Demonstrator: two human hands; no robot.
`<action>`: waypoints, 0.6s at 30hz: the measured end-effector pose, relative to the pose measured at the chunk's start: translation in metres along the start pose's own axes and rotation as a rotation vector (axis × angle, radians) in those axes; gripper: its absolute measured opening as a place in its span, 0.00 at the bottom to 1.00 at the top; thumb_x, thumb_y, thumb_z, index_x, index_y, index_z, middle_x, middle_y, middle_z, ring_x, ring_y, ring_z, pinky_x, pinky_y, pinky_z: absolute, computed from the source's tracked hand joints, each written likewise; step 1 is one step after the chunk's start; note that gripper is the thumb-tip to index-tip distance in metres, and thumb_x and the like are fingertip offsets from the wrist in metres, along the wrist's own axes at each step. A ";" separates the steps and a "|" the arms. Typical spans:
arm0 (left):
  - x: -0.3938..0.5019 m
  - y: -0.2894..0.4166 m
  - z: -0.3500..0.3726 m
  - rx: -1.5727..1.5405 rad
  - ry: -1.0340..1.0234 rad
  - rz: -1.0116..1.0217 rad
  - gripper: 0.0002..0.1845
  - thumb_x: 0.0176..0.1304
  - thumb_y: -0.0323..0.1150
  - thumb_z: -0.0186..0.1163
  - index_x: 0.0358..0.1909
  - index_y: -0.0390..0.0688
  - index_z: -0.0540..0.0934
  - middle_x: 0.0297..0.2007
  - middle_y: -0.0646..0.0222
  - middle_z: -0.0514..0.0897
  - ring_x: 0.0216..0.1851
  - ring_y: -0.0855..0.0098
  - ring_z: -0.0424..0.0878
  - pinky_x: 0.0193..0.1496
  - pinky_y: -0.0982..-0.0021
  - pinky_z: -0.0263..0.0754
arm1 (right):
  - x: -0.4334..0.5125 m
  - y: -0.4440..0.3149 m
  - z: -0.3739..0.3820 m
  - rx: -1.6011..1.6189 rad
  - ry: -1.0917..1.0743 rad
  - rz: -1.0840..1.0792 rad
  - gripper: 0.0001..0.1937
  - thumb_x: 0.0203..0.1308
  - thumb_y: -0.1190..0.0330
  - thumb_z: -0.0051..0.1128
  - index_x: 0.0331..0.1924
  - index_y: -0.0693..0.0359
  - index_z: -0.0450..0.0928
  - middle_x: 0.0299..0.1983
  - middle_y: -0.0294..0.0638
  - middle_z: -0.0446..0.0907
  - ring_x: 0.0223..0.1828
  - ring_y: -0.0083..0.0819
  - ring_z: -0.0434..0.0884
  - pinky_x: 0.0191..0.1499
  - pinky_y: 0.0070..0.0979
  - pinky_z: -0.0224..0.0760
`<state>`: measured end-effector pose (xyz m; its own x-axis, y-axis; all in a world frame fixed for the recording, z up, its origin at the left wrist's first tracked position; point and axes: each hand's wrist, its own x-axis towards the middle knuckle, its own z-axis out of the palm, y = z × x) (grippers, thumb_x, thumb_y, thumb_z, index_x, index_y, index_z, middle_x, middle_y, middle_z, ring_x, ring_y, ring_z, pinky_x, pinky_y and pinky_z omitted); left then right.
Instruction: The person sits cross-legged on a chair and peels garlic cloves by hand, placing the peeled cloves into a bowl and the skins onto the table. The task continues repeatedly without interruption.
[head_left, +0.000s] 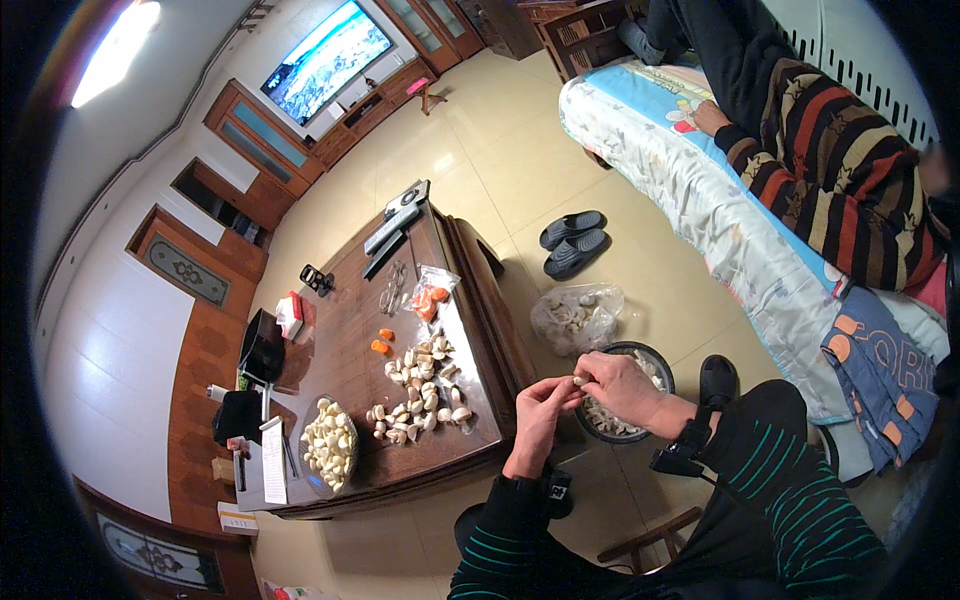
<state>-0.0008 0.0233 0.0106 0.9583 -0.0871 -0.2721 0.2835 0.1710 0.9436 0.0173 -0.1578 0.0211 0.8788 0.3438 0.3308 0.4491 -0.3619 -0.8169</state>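
Observation:
My left hand (541, 411) and my right hand (626, 391) meet above a dark round basin (667, 367) on the floor. Pinched between their fingertips is a small pale garlic clove (578, 381), partly hidden by the fingers. Whitish peelings (606, 420) lie in the basin. To the left, on the wooden coffee table (341, 337), unpeeled garlic cloves (424, 394) are spread in a loose heap. A glass bowl (352, 459) near the table's end is piled with peeled cloves (326, 444).
A clear plastic bag of garlic (576, 319) and dark slippers (574, 244) lie on the floor. The table also bears orange pieces (380, 346), a bag of orange items (429, 300), remote controls (391, 229) and a notepad (274, 461). A person in striped clothing (832, 172) reclines on the sofa at right.

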 end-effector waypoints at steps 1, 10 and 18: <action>0.000 0.001 0.000 0.002 0.002 -0.004 0.13 0.69 0.32 0.63 0.45 0.31 0.83 0.39 0.62 0.87 0.37 0.75 0.86 0.42 0.77 0.82 | 0.000 0.000 0.000 -0.007 0.000 -0.003 0.08 0.60 0.71 0.59 0.35 0.64 0.71 0.32 0.50 0.78 0.37 0.52 0.80 0.40 0.44 0.73; 0.001 -0.001 0.003 0.065 0.047 -0.018 0.12 0.67 0.31 0.65 0.41 0.30 0.83 0.36 0.65 0.86 0.35 0.76 0.84 0.39 0.79 0.79 | -0.001 0.008 0.008 -0.058 0.062 -0.073 0.07 0.55 0.72 0.60 0.34 0.62 0.73 0.30 0.47 0.78 0.35 0.47 0.81 0.38 0.39 0.74; 0.027 -0.020 0.018 0.051 0.027 0.116 0.05 0.66 0.26 0.64 0.36 0.33 0.84 0.30 0.68 0.85 0.30 0.80 0.80 0.33 0.82 0.73 | -0.007 0.020 0.001 -0.020 0.187 0.017 0.08 0.55 0.70 0.58 0.29 0.64 0.70 0.26 0.52 0.77 0.33 0.52 0.81 0.34 0.41 0.72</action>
<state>0.0192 0.0002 -0.0123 0.9853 -0.0431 -0.1651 0.1694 0.1280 0.9772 0.0206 -0.1669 0.0020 0.9001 0.1714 0.4005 0.4354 -0.3843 -0.8141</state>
